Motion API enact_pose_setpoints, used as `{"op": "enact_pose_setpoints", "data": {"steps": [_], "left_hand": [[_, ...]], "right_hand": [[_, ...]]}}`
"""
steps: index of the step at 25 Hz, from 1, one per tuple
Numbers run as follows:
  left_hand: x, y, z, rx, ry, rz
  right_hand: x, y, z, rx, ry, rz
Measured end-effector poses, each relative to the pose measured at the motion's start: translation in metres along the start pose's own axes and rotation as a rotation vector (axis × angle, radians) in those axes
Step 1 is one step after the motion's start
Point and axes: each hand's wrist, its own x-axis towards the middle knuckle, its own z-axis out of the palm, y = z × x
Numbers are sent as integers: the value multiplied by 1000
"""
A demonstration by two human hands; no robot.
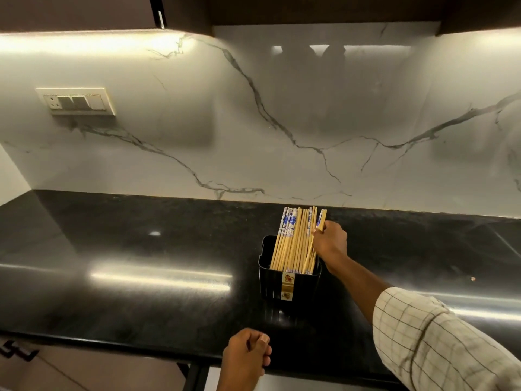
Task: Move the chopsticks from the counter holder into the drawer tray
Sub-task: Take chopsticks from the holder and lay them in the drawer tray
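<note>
Glossy black desk runs under a white marble backsplash, with a switch plate on the wall at far left. Low at the desk's front edge, the left hand is loosely curled, its grip holding nothing. Chopsticks stand in the black holder. Beside them the right hand, in a checked sleeve, has its grip pinched on the rightmost chopsticks.

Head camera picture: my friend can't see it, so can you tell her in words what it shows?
A person's right hand pinches a chopstick at the right of a bundle of chopsticks standing in a black holder on a shiny black counter. The left hand is loosely curled at the counter's front edge, holding nothing visible. Behind is a white marble wall.
</note>
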Motion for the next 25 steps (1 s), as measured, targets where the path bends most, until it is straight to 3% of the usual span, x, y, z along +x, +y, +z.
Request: {"op": "enact_pose_setpoints", "data": {"steps": [4, 9, 18, 25], "left_hand": [[7, 7, 0, -13, -23, -3], [11, 40, 3, -43, -31, 148], [-9, 97, 26, -99, -125, 333], [-20, 118, 41, -87, -65, 437]], "right_hand": [[-3, -3, 2, -73, 87, -38], [-8, -15, -3, -130, 192, -120], [-16, -40, -37, 58, 337, -304], [-54, -69, -91, 472, 413, -418]]}}
